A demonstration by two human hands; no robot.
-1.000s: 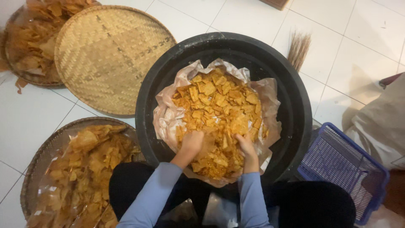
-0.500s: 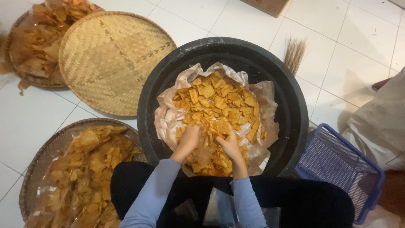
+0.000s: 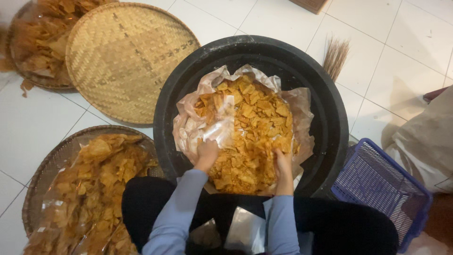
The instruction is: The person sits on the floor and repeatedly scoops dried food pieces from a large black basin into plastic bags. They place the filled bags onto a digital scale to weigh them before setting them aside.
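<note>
Item: black round tub [image 3: 325, 99] on a white tiled floor [image 3: 33, 123], lined with a clear crumpled plastic sheet [image 3: 198, 127] and heaped with orange-brown fried chips [image 3: 250, 127]. The heap fills the middle and near side of the tub; the sheet's edges stand up along the far and left rim. Left hand [image 3: 206, 153]: at the near-left edge of the heap, fingers closed on the plastic sheet where it meets the chips. Right hand [image 3: 283, 160]: at the near-right edge of the heap, fingers sunk among the chips; whether they are closed on anything cannot be told. Both forearms in light blue sleeves [image 3: 177, 212], over dark-clothed knees just against the tub's near rim. Surroundings: round woven bamboo tray [image 3: 122, 56] at the tub's far left, face bare, overlapping a second woven tray of chips [image 3: 37, 42] in the far-left corner of the floor; a third woven tray [image 3: 52, 165] near left, lined with plastic and loaded with larger chips. Purple plastic basket [image 3: 382, 189] near right of the tub. Bristle broom head [image 3: 336, 56] at the tub's far right rim. Pale sack [image 3: 424, 137] at the right edge.
</note>
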